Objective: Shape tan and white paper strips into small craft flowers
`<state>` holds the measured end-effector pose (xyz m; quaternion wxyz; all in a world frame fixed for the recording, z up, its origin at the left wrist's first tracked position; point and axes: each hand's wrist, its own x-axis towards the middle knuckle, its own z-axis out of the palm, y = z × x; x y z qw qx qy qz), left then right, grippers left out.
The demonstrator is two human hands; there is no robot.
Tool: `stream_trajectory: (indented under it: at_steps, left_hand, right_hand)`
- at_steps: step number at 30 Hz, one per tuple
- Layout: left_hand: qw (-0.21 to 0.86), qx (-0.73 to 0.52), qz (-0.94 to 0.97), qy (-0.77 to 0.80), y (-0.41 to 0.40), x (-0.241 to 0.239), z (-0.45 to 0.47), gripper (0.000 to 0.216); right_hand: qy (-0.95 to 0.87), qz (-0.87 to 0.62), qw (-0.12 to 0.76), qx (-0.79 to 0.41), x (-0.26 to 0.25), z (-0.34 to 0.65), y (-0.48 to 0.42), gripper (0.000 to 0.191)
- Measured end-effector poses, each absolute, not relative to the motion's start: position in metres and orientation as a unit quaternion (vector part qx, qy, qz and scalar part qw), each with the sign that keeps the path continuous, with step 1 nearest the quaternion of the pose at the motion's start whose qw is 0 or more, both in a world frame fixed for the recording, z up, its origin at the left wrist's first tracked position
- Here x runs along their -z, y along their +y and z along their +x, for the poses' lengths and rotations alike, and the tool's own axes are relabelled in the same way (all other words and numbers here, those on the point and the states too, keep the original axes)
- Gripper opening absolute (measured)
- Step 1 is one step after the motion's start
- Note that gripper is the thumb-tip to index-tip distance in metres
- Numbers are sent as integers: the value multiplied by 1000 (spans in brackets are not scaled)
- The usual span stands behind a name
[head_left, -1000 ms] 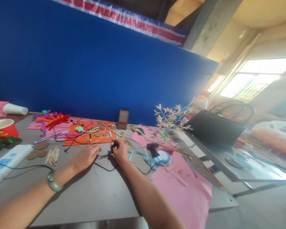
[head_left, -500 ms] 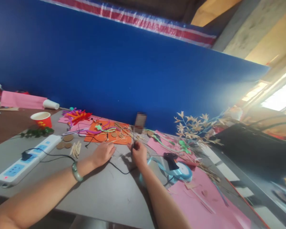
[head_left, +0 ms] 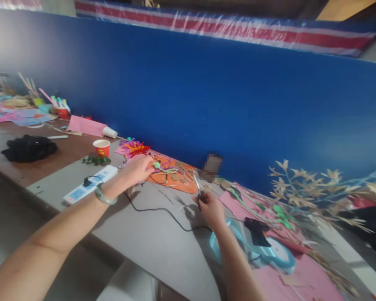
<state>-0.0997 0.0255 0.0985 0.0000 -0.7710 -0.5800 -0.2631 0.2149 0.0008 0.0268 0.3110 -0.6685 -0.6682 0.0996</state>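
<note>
Scissors with dark handles and metal blades pointing up and away are in my right hand, whose fingers wrap the handles. My left hand, with a green bangle at the wrist, stretches over the near-left edge of the orange sheet. Its fingers look extended, the tips partly hidden, and they seem to hold nothing. Just beyond them lie green pipe cleaner pieces and thin dark wire. Purple, orange and red pipe cleaners are heaped behind that hand.
A white power strip and a red paper cup stand at left. A black cord crosses the table. At right are blue ribbon, a black glue gun, pink paper and dried branches. A blue panel rises behind.
My left hand has lifted off the tabletop and reached forward to the craft pieces. The scissors in my right hand now show clearly, blades raised. The view has turned left.
</note>
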Motion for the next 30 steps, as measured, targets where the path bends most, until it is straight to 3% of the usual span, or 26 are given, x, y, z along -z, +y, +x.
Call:
stream_trajectory:
  at_steps: [3, 5, 6, 8, 10, 13, 15, 20, 30]
  left_hand:
    - [-9, 147, -745, -651, 21, -102, -130, 39]
    - [-34, 102, -745, -658, 14, -91, -144, 29]
    - [-45, 105, -751, -650, 11, -83, -150, 18]
    - [-48, 131, -772, -620, 6, -66, -157, 28]
    - [-52, 125, -748, -650, 4, -50, -159, 20]
    - [-61, 109, -725, -677, 6, -35, -154, 35]
    - [-75, 114, -724, -676, 8, -31, -149, 34]
    - [-94, 140, -722, -671, 9, -29, -150, 19]
    - [-200, 251, -712, -625, 10, -53, -166, 21]
  right_hand:
    - [-682, -677, 266, -74, -33, 214, -2, 31]
    - [-692, -679, 239, -52, -37, 211, -5, 29]
    - [-697, -679, 226, -43, -40, 208, -6, 28]
    - [-707, -678, 200, -28, -43, 204, -9, 26]
    - [-711, -679, 183, -14, -45, 201, -12, 23]
    - [-717, -675, 173, -4, -44, 199, -13, 21]
    - [-722, -672, 164, -1, -42, 198, -13, 19]
    - [-729, -669, 144, -2, -39, 198, -11, 18]
    - [-694, -713, 80, -57, -49, 206, -10, 23]
